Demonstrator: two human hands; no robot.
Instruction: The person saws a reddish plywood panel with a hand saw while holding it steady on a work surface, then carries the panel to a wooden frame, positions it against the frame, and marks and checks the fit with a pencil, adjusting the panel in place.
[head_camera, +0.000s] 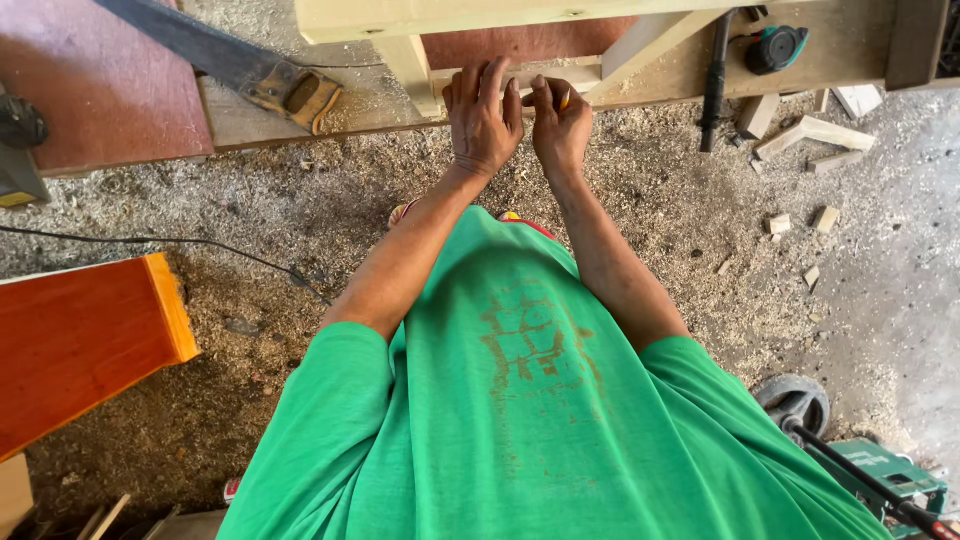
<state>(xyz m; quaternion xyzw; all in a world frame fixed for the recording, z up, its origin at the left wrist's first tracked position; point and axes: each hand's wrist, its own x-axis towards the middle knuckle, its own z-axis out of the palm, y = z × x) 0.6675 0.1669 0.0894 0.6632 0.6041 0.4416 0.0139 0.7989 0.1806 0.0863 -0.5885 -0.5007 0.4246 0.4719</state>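
Here left hand (484, 115) flat on pale wood rail (520, 78); right hand (558, 125) pinching yellow pencil (565, 99); hands nearly touching.

Green shirt (520, 400) with faded rust-brown print; orange-red panel (75, 340); pale wooden frame (480, 20).

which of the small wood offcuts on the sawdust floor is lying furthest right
The pale squarish offcut sits furthest right on the floor. The other small blocks, such as its neighbour and a lower one, lie to its left.
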